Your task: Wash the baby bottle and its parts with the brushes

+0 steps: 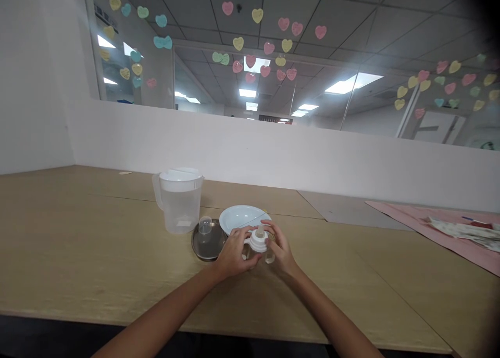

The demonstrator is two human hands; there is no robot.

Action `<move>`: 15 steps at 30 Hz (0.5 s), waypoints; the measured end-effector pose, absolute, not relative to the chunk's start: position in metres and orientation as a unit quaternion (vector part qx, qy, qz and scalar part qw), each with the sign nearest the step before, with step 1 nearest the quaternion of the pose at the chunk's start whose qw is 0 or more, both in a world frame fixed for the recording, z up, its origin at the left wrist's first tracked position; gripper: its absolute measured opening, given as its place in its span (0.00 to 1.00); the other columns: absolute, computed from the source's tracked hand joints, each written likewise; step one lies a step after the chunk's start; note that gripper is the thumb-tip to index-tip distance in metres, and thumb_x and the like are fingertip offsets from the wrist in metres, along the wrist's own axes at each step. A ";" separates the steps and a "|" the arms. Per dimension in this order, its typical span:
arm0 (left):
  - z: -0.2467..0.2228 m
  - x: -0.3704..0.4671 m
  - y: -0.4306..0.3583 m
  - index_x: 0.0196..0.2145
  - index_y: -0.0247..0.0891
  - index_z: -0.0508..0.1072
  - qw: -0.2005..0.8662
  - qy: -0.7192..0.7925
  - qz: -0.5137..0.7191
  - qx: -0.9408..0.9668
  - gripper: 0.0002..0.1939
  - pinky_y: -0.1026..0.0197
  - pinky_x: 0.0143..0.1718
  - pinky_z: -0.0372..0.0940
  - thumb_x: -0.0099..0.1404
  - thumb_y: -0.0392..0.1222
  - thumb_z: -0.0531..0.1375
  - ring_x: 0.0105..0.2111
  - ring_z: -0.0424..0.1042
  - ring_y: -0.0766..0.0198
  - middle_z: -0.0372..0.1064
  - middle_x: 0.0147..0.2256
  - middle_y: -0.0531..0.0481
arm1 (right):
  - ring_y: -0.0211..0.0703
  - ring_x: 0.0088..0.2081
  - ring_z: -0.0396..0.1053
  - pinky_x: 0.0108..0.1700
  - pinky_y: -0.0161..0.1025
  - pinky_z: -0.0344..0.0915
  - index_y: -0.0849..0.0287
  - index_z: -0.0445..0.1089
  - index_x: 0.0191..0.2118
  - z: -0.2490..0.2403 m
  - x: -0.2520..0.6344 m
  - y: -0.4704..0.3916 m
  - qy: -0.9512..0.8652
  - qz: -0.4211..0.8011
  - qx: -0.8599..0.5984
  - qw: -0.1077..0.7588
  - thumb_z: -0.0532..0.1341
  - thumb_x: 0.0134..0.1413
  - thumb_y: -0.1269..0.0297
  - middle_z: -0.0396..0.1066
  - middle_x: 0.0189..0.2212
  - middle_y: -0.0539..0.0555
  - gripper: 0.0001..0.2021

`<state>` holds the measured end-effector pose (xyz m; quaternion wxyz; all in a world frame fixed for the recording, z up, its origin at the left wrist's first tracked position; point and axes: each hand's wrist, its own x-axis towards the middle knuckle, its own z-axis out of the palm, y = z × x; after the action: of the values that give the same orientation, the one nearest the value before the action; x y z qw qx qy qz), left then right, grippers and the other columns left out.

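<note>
A baby bottle (258, 240) with a white collar, a clear nipple on top and side handles stands upright between my hands. My left hand (235, 252) is wrapped round its left side. On the right side, my right hand (280, 247) has its fingers curled round the collar and handle. Just behind is a pale blue-white bowl (238, 216), partly covered by my hands. A metal tray (208, 246) lies to the left, with a clear dome-shaped cap (205, 225) on it.
A lidded translucent pitcher (182, 202) holding clear liquid stands behind and left of the tray. At the far right, a pink cloth (410, 215) carries patterned fabric (464, 233). A white wall (234, 147) bounds the wooden table (117, 259) at the back.
</note>
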<state>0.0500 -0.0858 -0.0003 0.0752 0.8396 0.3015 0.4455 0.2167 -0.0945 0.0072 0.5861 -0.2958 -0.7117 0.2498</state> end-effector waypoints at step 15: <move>0.009 0.049 -0.088 0.48 0.37 0.54 0.100 0.317 0.447 0.830 0.32 0.54 0.42 0.59 0.45 0.40 0.60 0.38 0.61 0.59 0.60 0.37 0.47 | 0.41 0.32 0.62 0.35 0.37 0.60 0.60 0.60 0.32 0.010 0.202 -0.098 -0.670 0.162 -0.473 0.548 0.64 0.35 0.56 0.64 0.29 0.52 0.18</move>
<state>0.0495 -0.0882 0.0088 0.1005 0.8304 0.3169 0.4471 0.2016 -0.0980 0.0099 0.5483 -0.4733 -0.6701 0.1622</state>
